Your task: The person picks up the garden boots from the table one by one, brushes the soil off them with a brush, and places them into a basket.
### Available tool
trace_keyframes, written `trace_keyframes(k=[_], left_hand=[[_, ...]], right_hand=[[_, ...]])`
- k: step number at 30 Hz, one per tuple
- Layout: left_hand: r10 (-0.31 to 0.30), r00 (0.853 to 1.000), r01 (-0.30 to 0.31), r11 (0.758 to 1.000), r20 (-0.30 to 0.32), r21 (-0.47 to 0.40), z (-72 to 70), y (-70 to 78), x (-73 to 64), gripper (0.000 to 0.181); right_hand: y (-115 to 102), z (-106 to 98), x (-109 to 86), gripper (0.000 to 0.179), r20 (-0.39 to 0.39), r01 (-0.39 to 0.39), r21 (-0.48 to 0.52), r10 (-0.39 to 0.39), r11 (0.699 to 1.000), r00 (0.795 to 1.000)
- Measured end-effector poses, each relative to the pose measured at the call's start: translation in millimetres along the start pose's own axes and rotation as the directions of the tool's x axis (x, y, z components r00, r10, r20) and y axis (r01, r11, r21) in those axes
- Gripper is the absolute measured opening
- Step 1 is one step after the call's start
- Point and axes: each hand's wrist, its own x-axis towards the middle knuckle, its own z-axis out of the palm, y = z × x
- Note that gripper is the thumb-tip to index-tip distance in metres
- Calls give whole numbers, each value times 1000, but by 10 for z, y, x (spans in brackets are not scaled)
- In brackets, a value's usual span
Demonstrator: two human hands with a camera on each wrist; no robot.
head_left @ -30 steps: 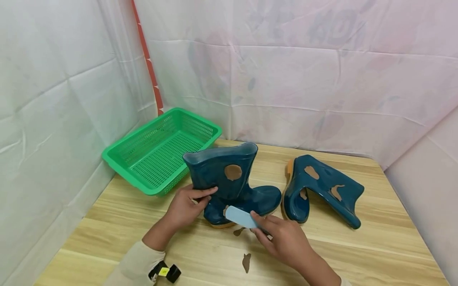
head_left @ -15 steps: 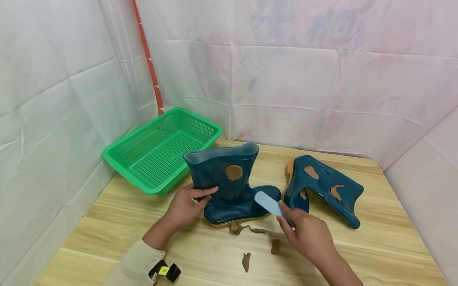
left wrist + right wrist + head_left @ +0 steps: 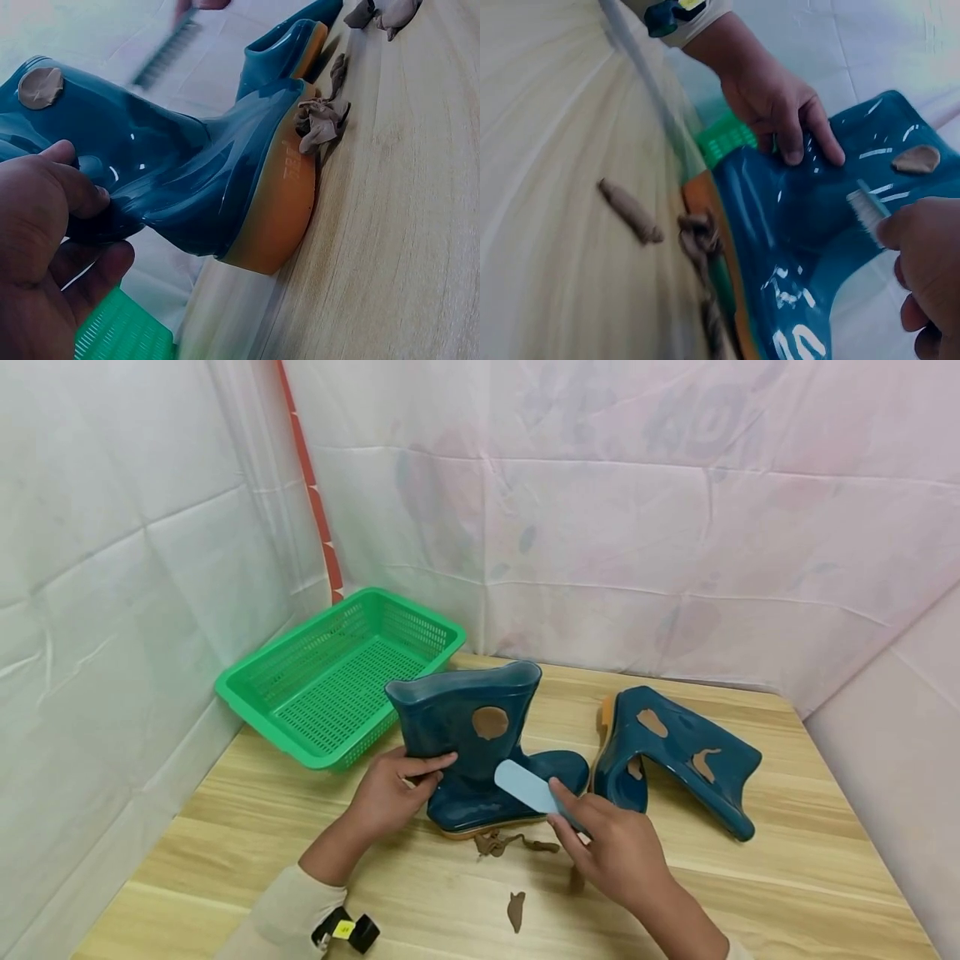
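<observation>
Gripping a brush (image 3: 525, 787), its handle in curled fingers, the right hand (image 3: 611, 847) held it near the instep of the upright boot (image 3: 457, 777). The left hand (image 3: 393, 793) pinched that boot's back. Brown lumps (image 3: 491, 843) lay nearer on the surface (image 3: 420, 902); right lay the other boot (image 3: 678, 743), far left a basket (image 3: 337, 693).

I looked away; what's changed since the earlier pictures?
The brush in the right hand swung right over the upright boot, then left. A brown patch low on it is gone; more brown lumps show by the sole. The left hand, basket and other boot stayed.
</observation>
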Motion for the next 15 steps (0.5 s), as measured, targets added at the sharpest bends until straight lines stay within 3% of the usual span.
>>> trace_keyframes(k=[7, 15], left_hand=[[15, 1000, -15, 1000, 2, -2, -7, -2, -7, 36], [24, 999, -24, 999, 23, -22, -12, 32, -1, 36]], right_hand=[[-84, 42, 241, 48, -230, 89, 6, -85, 996, 969], [-155, 24, 375, 48, -366, 114, 5, -104, 993, 925]])
